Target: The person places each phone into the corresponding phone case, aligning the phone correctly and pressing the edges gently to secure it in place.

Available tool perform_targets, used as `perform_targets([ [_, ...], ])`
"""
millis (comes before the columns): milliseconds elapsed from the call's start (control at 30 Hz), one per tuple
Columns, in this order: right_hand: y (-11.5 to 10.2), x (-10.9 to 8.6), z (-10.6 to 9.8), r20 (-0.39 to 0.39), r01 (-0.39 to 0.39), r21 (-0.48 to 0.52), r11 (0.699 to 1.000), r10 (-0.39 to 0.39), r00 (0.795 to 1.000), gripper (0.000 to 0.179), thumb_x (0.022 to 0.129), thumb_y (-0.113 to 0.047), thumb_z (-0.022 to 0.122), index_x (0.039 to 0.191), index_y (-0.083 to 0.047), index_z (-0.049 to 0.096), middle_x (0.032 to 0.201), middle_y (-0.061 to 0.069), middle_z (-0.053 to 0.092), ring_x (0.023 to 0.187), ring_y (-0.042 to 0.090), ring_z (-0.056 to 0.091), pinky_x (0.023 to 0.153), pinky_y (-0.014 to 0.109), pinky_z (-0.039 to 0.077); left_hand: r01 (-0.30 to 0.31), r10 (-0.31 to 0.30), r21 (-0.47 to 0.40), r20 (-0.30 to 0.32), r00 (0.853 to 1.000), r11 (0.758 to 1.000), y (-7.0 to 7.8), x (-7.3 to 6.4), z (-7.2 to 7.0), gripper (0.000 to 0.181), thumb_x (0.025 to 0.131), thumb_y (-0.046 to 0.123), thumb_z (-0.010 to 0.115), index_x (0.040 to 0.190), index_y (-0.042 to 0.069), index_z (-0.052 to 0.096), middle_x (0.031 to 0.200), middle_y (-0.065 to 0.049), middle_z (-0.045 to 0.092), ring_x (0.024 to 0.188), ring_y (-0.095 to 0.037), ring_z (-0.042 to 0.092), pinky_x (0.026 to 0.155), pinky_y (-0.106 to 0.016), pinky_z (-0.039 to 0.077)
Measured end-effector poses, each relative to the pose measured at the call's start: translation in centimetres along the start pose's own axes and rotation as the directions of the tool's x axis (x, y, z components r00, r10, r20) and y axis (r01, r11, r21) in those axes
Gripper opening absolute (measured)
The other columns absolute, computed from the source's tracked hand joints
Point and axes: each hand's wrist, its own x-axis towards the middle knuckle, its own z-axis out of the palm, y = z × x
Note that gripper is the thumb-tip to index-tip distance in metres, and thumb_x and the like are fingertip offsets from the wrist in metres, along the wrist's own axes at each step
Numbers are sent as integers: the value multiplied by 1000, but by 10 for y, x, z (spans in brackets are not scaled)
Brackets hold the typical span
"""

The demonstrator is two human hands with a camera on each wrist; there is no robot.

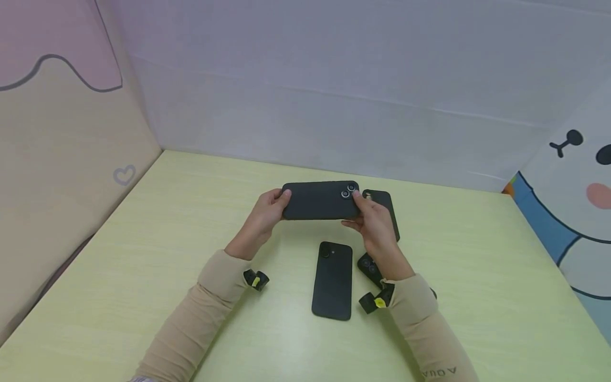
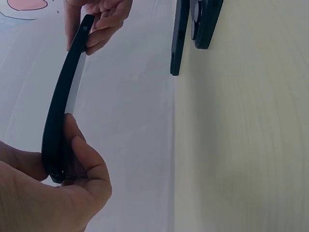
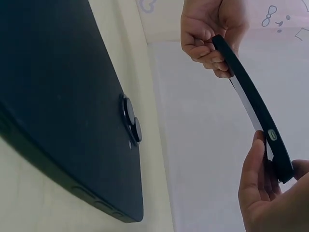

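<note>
A black phone (image 1: pixel 317 200) is held sideways above the table, its back with two ringed camera lenses facing up. My left hand (image 1: pixel 261 216) grips its left end, thumb on the back and fingers curled underneath. At the lens end, my right hand (image 1: pixel 377 225) pinches it, thumb beside the lenses. From the right wrist, the held phone (image 3: pixel 253 104) shows edge-on, with a small oval opening along its side. Below it on the table lies another black phone (image 1: pixel 332 281), back up, close to the right wrist.
Behind the right hand lies a black phone or case (image 1: pixel 385 204). A further dark phone (image 1: pixel 368 267) is partly hidden under the right forearm. All rest on the pale yellow table (image 1: pixel 229 339). A white wall panel (image 1: pixel 334 106) stands along its far edge, with printed panels at both sides.
</note>
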Motion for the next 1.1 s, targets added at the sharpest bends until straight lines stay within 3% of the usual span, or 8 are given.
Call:
perform_targets([
  [200, 1, 1, 0, -58, 22, -2, 1000, -23, 998, 28, 90, -31, 58, 69, -11, 58, 63, -7, 53, 54, 6, 50, 56, 21, 43, 7, -7, 42, 8, 1000, 999, 1, -2, -1, 39, 100, 27, 36, 124, -1, 47, 113, -18, 59, 93, -19, 61, 97, -37, 41],
  [400, -1, 1, -1, -53, 38, -58, 998, -41, 998, 28, 91, -33, 56, 74, -10, 55, 62, -7, 44, 53, 7, 41, 54, 21, 34, 10, -11, 82, 19, 1000, 997, 1, -3, 0, 41, 99, 28, 37, 128, 0, 44, 120, -17, 57, 108, -26, 57, 100, -39, 39],
  [600, 1, 2, 0, -98, 52, -110, 993, -63, 993, 31, 90, -35, 56, 74, -9, 53, 56, -8, 39, 51, 7, 35, 52, 21, 30, -2, -2, 94, 41, 999, 996, 2, -3, -1, 41, 99, 29, 37, 128, 2, 45, 118, -16, 56, 99, -21, 58, 88, -32, 46],
  [767, 3, 3, 0, -146, 68, -172, 983, -94, 985, 32, 90, -36, 55, 84, -4, 59, 52, -11, 42, 49, 3, 39, 51, 19, 34, -6, 1, 87, 59, 998, 996, 2, -4, 0, 41, 99, 29, 37, 129, 2, 45, 118, -17, 56, 97, -20, 57, 84, -30, 47],
  [933, 3, 2, 0, -176, 80, -222, 972, -121, 977, 38, 90, -34, 56, 94, 4, 63, 52, -14, 52, 49, 0, 49, 53, 16, 41, -2, -3, 82, 65, 998, 997, 3, -4, 0, 43, 99, 30, 36, 132, 2, 42, 124, -17, 53, 107, -24, 55, 92, -35, 45],
  [1100, 1, 2, 0, -213, 55, -170, 984, -92, 973, 32, 89, -28, 59, 93, 3, 66, 55, -12, 56, 48, 0, 52, 50, 16, 43, 6, -11, 62, 80, 997, 998, 5, -5, 1, 44, 99, 29, 36, 134, 2, 40, 128, -17, 51, 115, -27, 52, 99, -39, 40],
])
